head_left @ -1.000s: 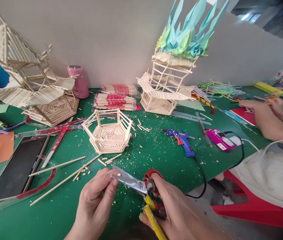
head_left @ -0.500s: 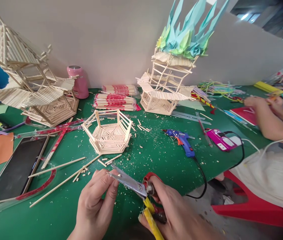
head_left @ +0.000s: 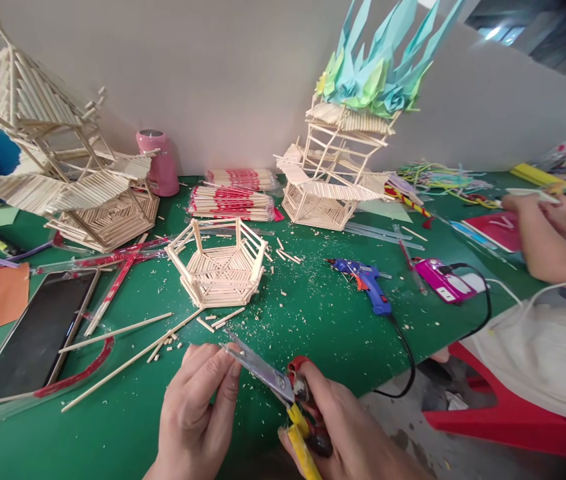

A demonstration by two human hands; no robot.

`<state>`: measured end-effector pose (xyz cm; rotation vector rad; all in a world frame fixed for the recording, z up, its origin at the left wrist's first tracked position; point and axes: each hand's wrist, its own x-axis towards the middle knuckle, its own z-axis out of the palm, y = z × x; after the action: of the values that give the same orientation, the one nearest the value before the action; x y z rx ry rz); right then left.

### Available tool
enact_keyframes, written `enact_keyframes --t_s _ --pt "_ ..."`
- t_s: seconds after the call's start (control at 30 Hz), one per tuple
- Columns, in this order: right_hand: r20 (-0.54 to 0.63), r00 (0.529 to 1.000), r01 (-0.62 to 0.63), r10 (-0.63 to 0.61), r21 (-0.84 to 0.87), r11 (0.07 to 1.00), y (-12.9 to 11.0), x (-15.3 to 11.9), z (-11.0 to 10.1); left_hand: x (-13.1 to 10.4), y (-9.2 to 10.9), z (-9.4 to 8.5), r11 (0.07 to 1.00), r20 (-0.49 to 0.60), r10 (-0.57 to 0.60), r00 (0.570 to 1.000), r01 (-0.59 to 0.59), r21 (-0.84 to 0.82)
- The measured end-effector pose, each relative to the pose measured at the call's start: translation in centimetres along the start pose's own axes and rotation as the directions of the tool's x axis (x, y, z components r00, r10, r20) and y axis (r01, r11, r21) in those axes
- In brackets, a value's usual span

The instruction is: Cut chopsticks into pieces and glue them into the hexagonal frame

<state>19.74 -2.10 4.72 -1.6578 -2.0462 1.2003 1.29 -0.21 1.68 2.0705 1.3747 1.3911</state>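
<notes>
My left hand is closed in a pinch near the bottom centre, its fingertips at the scissor tips around a small pale piece, mostly hidden. My right hand grips the scissors by their red and yellow handles, the blades pointing up and left, slightly apart. Beyond the hands stands a small hexagonal stick frame with low railings. Short cut stick pieces lie just in front of it. Two long thin sticks rest left of my left hand.
A tablet and orange paper lie left. Stick towers stand at the back, with packed sticks and a pink bottle between. A blue glue gun and pink power strip lie right, near another person's arms.
My hands and the scissors have barely moved; the blades look slightly closer together. The other person's hands have shifted right and now hold a pale flat item over the red booklet.
</notes>
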Motion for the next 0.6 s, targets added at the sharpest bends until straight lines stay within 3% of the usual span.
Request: enact_keyframes --t_s 0.23,0.6 --pt "-0.025 0.999 -0.022 0.022 0.004 1.0 -0.12 0.4 0.03 0.26 -0.11 -0.24 1.0 -0.005 -0.016 1.0 0.016 -0.016" --pt "0.086 0.996 -0.005 0.002 0.035 0.999 -0.35 0.84 -0.83 -0.54 -0.48 -0.03 0.994 0.026 -0.086 0.996 0.087 -0.061"
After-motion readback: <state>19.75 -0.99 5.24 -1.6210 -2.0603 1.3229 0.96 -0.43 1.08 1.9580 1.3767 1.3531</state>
